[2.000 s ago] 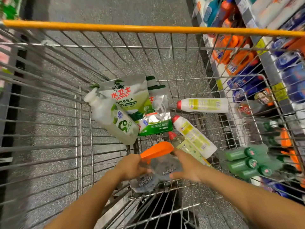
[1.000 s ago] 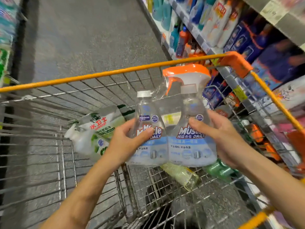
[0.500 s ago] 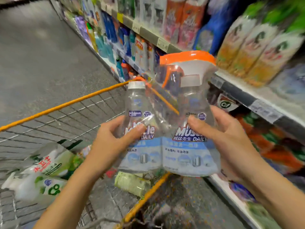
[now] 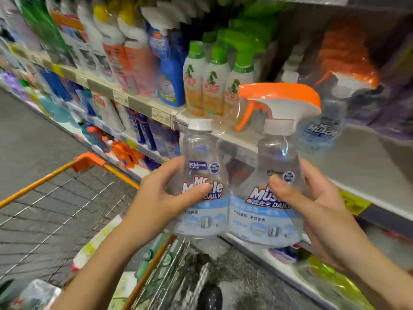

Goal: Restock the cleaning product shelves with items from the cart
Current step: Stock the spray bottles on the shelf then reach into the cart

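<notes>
Clear twin-pack [image 4: 241, 198] with orange-white trigger [image 4: 283, 99], blue labels; cart rim [image 4: 40, 182] orange.

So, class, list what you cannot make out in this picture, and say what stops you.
Price tags: head view, too blurred to read.
Upper-left shelf bottles: head view, labels smeared by motion blur.
Goods in the cart: head view, cut off by the bottom edge.
Labels on the twin pack: head view, partly covered by the left hand and right hand.

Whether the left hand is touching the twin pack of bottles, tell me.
Touching. The head view shows the left hand gripping the twin pack, its thumb pressed across the capped bottle's label.
</notes>
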Available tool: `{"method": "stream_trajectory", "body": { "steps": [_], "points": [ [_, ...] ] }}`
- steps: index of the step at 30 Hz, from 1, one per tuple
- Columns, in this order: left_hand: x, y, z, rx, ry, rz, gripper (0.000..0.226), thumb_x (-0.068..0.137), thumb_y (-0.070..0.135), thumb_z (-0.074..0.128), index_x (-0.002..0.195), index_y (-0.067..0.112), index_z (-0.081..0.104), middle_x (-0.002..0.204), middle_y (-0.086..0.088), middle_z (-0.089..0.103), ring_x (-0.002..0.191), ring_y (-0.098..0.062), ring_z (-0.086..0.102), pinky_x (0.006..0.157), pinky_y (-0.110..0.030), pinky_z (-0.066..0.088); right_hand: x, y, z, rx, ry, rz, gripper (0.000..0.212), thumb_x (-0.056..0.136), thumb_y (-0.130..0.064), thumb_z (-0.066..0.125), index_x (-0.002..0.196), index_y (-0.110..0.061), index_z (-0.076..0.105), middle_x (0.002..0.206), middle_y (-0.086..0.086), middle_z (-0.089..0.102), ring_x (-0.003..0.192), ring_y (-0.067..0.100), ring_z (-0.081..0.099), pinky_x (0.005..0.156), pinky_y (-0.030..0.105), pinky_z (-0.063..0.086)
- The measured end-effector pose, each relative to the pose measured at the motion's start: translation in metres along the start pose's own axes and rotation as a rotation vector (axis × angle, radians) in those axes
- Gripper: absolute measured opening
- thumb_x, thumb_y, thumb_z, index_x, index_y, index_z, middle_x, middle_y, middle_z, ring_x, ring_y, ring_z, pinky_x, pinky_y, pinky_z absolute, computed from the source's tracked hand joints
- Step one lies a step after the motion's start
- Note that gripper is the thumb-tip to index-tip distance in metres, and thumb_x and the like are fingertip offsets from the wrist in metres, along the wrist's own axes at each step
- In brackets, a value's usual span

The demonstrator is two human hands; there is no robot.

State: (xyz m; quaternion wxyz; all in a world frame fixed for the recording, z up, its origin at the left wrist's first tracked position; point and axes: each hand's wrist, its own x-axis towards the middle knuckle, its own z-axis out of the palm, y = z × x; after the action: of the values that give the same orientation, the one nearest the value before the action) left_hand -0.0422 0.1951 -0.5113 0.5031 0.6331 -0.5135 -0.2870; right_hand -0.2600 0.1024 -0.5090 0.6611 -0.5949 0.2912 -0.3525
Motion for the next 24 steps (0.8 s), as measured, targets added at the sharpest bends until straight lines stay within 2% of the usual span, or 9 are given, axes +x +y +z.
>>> {"method": "stream_trajectory", "body": {
  "steps": [4, 7, 9, 11, 13, 15, 20, 22, 24],
  "points": [
    [0.038, -0.007, 0.030, 0.024, -0.112, 0.034, 0.036, 0.075, 0.037, 0.076, 0.107, 0.024, 0.066, 0.107, 0.013, 0.071, 0.103, -0.004, 0.064, 0.089, -0.019, 0.048, 0.011, 0.010, -0.034, -0.062, 0.115, -0.039, 0.053, 0.070, -0.052, 0.076, 0.117, -0.031, 0.064, 0.121, -0.004, 0.068, 0.112, 0.013, 0.063, 0.091, 0.026, 0.052],
    [0.065, -0.012, 0.046, 0.079, -0.133, 0.091, 0.034, 0.076, 0.034, 0.076, 0.107, 0.031, 0.063, 0.106, 0.021, 0.069, 0.100, 0.006, 0.061, 0.085, -0.012, 0.045, 0.024, 0.013, -0.049, -0.092, 0.200, -0.081, 0.052, 0.064, -0.055, 0.079, 0.110, -0.033, 0.066, 0.112, -0.007, 0.071, 0.104, 0.007, 0.066, 0.082, 0.018, 0.052],
    [0.084, -0.013, 0.055, 0.084, -0.128, 0.116, 0.032, 0.079, 0.024, 0.076, 0.103, 0.036, 0.059, 0.099, 0.032, 0.067, 0.093, 0.016, 0.058, 0.079, -0.004, 0.041, 0.036, 0.016, -0.058, -0.071, 0.261, -0.103, 0.044, 0.068, -0.040, 0.081, 0.107, -0.028, 0.064, 0.105, -0.010, 0.073, 0.097, 0.004, 0.068, 0.077, 0.016, 0.053],
    [0.107, -0.010, 0.063, 0.116, -0.125, 0.148, 0.029, 0.081, 0.024, 0.073, 0.098, 0.040, 0.056, 0.088, 0.034, 0.063, 0.083, 0.016, 0.056, 0.075, -0.003, 0.038, 0.050, 0.019, -0.066, -0.064, 0.317, -0.132, 0.036, 0.074, -0.027, 0.072, 0.108, -0.025, 0.060, 0.099, -0.013, 0.073, 0.092, 0.001, 0.068, 0.076, 0.015, 0.052],
    [0.130, -0.007, 0.074, 0.200, -0.114, 0.188, 0.020, 0.081, 0.031, 0.065, 0.088, 0.044, 0.052, 0.074, 0.027, 0.055, 0.071, 0.010, 0.048, 0.067, -0.007, 0.035, 0.066, 0.021, -0.075, -0.085, 0.365, -0.177, 0.037, 0.074, -0.018, 0.070, 0.108, -0.026, 0.058, 0.096, -0.018, 0.073, 0.091, -0.003, 0.067, 0.076, 0.012, 0.050],
    [0.152, -0.010, 0.084, 0.236, -0.120, 0.218, 0.016, 0.081, 0.037, 0.062, 0.091, 0.036, 0.049, 0.078, 0.019, 0.053, 0.074, 0.009, 0.048, 0.067, -0.010, 0.033, 0.079, 0.022, -0.085, -0.143, 0.385, -0.232, 0.039, 0.078, -0.015, 0.074, 0.108, -0.033, 0.058, 0.100, -0.022, 0.071, 0.095, -0.003, 0.065, 0.080, 0.012, 0.048],
    [0.186, -0.030, 0.107, 0.303, -0.125, 0.118, 0.043, 0.084, 0.038, 0.067, 0.095, -0.001, 0.054, 0.093, -0.018, 0.057, 0.083, -0.021, 0.051, 0.072, -0.026, 0.036, 0.097, 0.032, -0.102, -0.238, 0.431, -0.285, 0.040, 0.081, -0.014, 0.071, 0.113, -0.030, 0.052, 0.104, -0.026, 0.066, 0.099, -0.006, 0.061, 0.085, 0.011, 0.044],
    [0.194, -0.033, 0.112, 0.324, -0.147, 0.113, 0.058, 0.079, 0.049, 0.064, 0.098, -0.005, 0.056, 0.096, -0.021, 0.061, 0.089, -0.028, 0.057, 0.079, -0.037, 0.043, 0.099, 0.039, -0.107, -0.255, 0.455, -0.271, 0.040, 0.081, -0.014, 0.070, 0.113, -0.030, 0.052, 0.104, -0.024, 0.067, 0.099, -0.005, 0.061, 0.084, 0.011, 0.044],
    [0.198, -0.033, 0.117, 0.322, -0.175, 0.144, 0.056, 0.080, 0.046, 0.064, 0.102, -0.005, 0.058, 0.096, -0.016, 0.065, 0.091, -0.029, 0.061, 0.084, -0.043, 0.047, 0.098, 0.042, -0.111, -0.254, 0.478, -0.250, 0.041, 0.082, -0.013, 0.072, 0.113, -0.030, 0.051, 0.102, -0.021, 0.067, 0.097, -0.008, 0.061, 0.083, 0.009, 0.044]
  ]
}}
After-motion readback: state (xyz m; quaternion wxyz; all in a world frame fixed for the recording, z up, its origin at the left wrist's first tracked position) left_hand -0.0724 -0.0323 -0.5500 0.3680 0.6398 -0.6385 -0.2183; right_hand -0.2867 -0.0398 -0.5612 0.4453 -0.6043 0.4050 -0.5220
